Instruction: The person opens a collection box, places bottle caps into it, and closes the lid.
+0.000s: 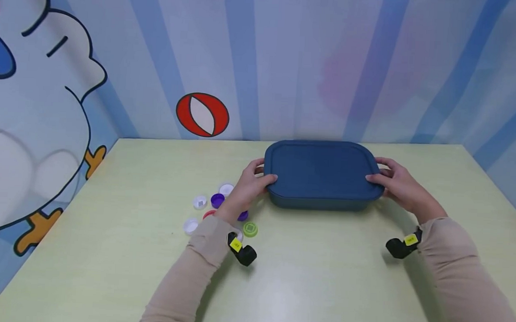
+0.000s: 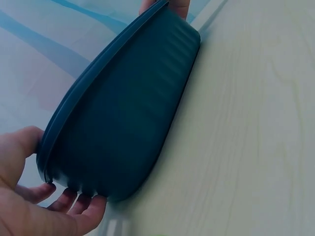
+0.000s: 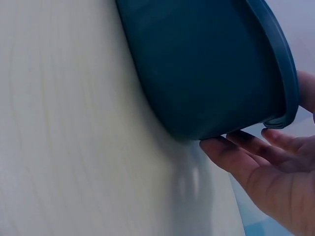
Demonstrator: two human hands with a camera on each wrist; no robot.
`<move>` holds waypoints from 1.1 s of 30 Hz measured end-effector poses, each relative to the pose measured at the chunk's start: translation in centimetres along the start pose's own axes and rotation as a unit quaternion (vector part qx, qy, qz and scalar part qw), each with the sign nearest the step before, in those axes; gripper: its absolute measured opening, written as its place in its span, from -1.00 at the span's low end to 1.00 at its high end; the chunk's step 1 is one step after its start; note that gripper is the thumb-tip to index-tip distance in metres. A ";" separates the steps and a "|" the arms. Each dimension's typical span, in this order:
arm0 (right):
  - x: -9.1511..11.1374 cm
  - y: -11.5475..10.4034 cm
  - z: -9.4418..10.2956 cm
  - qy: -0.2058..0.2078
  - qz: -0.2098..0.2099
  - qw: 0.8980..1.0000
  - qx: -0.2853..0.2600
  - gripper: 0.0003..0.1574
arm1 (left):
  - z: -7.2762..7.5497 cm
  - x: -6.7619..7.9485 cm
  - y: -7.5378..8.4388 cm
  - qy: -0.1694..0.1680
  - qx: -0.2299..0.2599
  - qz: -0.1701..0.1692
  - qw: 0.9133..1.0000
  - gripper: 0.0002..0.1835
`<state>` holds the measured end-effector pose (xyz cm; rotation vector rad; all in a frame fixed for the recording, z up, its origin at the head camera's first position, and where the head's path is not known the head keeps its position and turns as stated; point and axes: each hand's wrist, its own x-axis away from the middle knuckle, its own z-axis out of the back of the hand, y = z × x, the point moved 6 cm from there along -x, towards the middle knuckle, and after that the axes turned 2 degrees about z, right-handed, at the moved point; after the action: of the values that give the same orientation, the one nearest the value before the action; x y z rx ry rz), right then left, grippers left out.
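A dark blue rectangular container point(image 1: 321, 203) with rounded corners and a flat lid point(image 1: 322, 168) is near the back of the table, right of centre. At its left end my left hand point(image 1: 249, 185) grips it, thumb on the lid's edge and fingers along the side. My right hand point(image 1: 401, 185) holds the opposite end in the same way, its thumb on top. Both wrist views show fingertips against the ribbed container wall point(image 2: 118, 108) below the rim. What is inside stays hidden. Whether the container's bottom touches the table, I cannot tell.
Several bottle caps lie left of the container, partly behind my left wrist: a green cap point(image 1: 250, 229), a purple cap point(image 1: 217, 200), a white cap point(image 1: 200, 202) and others. A printed cloth wall point(image 1: 279, 75) stands along the table's point(image 1: 313, 288) back edge.
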<state>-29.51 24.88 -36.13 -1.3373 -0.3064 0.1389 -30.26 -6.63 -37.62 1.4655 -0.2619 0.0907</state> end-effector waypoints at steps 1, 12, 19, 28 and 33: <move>0.1 0.0 0.0 -0.003 -0.002 1.000 0.001 -0.06 | 0.0 0.0 0.0 -0.004 -0.004 0.002 1.000 -0.34; 1.3 0.2 0.1 -0.009 -0.022 1.000 0.009 -0.03 | -0.1 1.3 -0.3 -0.028 -0.030 0.008 0.999 -0.30; 2.2 0.3 0.0 -0.014 -0.040 0.999 -0.011 -0.04 | -0.3 2.3 -0.3 -0.032 -0.052 0.018 0.998 -0.29; 3.7 0.6 0.0 -0.021 -0.057 0.998 -0.022 -0.08 | -0.5 4.1 -0.5 -0.058 -0.081 0.012 0.995 -0.28; 4.6 0.8 0.0 -0.023 -0.054 0.998 -0.026 -0.09 | -0.5 5.1 -0.8 -0.074 -0.083 0.002 0.994 -0.27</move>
<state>-25.09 26.27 -36.24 -1.3681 -0.4223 0.0723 -25.11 -6.68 -37.25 1.3084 -0.3843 -0.0361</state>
